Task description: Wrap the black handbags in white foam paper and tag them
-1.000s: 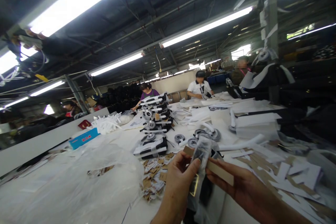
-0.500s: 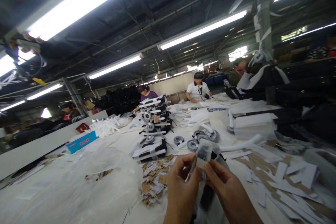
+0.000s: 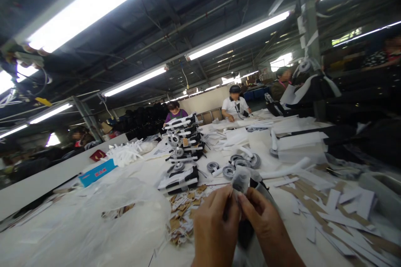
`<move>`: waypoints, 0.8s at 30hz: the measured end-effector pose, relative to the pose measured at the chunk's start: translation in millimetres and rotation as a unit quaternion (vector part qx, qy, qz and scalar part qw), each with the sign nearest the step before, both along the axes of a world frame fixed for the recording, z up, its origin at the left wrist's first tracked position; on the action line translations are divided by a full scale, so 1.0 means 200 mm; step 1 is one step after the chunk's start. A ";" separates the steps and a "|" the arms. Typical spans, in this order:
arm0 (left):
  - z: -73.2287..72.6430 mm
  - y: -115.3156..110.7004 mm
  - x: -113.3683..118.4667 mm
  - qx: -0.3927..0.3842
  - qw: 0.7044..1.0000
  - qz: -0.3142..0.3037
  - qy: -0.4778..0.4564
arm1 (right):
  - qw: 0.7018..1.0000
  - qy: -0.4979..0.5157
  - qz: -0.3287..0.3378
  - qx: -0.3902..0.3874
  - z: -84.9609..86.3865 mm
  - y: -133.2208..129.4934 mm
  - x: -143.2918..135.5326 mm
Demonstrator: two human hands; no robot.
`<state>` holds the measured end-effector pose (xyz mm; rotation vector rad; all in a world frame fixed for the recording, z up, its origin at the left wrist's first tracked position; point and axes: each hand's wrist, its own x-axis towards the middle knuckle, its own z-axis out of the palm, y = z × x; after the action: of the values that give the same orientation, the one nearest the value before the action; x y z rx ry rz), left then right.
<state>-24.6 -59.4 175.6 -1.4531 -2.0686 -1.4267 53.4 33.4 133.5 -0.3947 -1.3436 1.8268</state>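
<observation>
My left hand and my right hand meet at the lower middle of the head view, fingers pinched together. Between them is a piece of translucent white wrapping, its crumpled top standing above the fingertips. Below my hands a black fabric item shows through the gap. What lies right under the fingertips is hidden. Just left of my left hand is a pile of small brown tags with white strings. Beyond my hands lie several grey coiled straps.
A tall stack of wrapped black items stands past the tags. Clear plastic sheeting spreads at left near a blue box. White paper strips lie on cardboard at right. Two people work across the table.
My fingers have drawn closer together, and the small white piece seen between them earlier is now covered. My left hand has turned so its back shows more. The view has shifted slightly.
</observation>
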 end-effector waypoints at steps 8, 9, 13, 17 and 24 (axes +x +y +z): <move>-0.22 0.05 0.10 -0.016 0.985 0.109 0.136 | 1.000 -0.008 -0.017 -0.010 0.00 0.01 0.02; -0.24 0.05 0.11 -0.022 0.983 0.103 0.148 | 1.000 -0.003 -0.015 -0.016 0.00 0.00 0.03; -0.26 0.05 0.12 -0.006 0.985 0.094 0.144 | 0.999 0.024 0.010 -0.024 0.03 -0.02 0.06; -0.15 -0.01 0.09 0.012 0.997 0.042 0.063 | 1.000 -0.003 0.024 -0.011 0.08 0.00 0.10; 0.06 0.00 -0.05 -0.050 0.949 -0.168 -0.262 | 0.996 -0.015 0.065 0.064 0.13 0.05 0.16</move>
<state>-34.4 -59.4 187.6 -1.6668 -2.2920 -2.0571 85.9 42.7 158.6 -0.2719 -1.5288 1.8342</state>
